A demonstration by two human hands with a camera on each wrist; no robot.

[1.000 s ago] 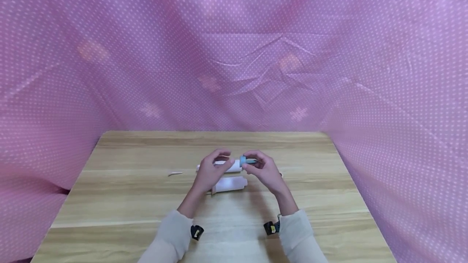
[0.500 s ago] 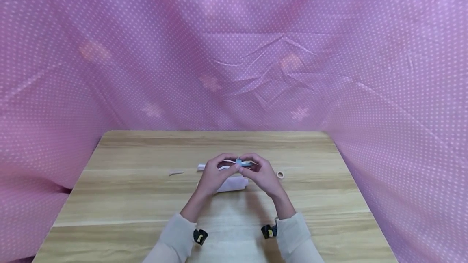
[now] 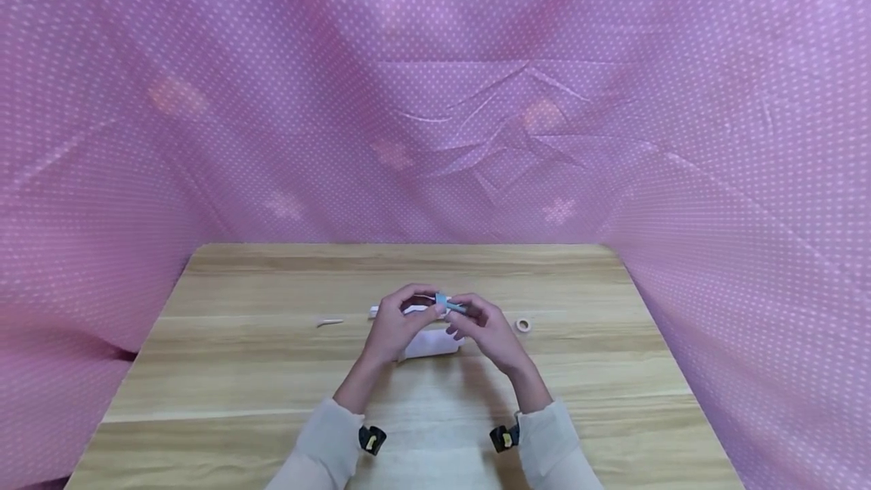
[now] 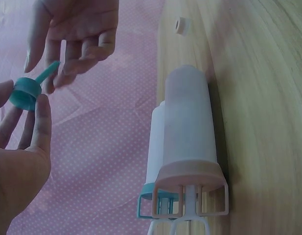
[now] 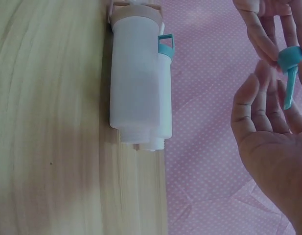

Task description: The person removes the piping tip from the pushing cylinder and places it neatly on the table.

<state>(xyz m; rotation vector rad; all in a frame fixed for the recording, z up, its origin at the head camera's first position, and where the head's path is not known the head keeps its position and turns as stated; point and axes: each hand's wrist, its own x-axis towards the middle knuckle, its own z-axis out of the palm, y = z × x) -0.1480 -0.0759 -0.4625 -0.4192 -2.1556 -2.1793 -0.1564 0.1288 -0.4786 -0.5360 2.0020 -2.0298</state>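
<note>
My left hand (image 3: 395, 327) pinches a small teal nozzle cap (image 4: 26, 93) between thumb and fingers, raised over the table. The cap has a wide ribbed collar and a thin spout, which points toward my right hand (image 3: 495, 333). In the right wrist view, the right hand's fingers are spread and loosely bent around the spout, with a gap to the teal cap (image 5: 290, 58). Below lie two white syringe-like barrels: a larger one (image 4: 190, 117) with a pink looped collar and a slimmer one (image 4: 156, 142) with a teal looped collar. The hands partly cover both from the head view.
A small cream ring (image 3: 522, 325) lies right of the hands on the wooden table (image 3: 238, 376). To the left is a thin pale piece (image 3: 330, 322). Pink dotted cloth (image 3: 435, 97) hangs behind and along both sides.
The right hand first held the teal cap, and the hands came together around it. Now the left hand has it, slightly further left, and the right fingers have loosened. The cream ring has come into view.
</note>
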